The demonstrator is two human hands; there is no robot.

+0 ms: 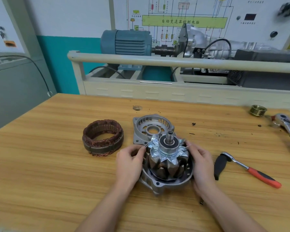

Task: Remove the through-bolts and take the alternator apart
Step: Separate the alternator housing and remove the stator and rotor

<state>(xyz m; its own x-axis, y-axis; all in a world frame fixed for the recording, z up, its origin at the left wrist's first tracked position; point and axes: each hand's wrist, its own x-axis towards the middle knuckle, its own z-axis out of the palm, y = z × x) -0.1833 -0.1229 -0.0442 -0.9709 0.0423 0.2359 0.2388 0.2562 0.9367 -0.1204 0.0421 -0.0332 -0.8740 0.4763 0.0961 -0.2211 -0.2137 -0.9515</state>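
At frame centre, left hand (130, 162) and right hand (200, 162) grip the rotor (167, 158), seated in rear housing (157, 184). Stator (102, 137) sits left on desk (40, 164).

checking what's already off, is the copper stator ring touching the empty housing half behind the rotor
Apart. The head view shows bare wood table between the stator on the left and the empty housing half.
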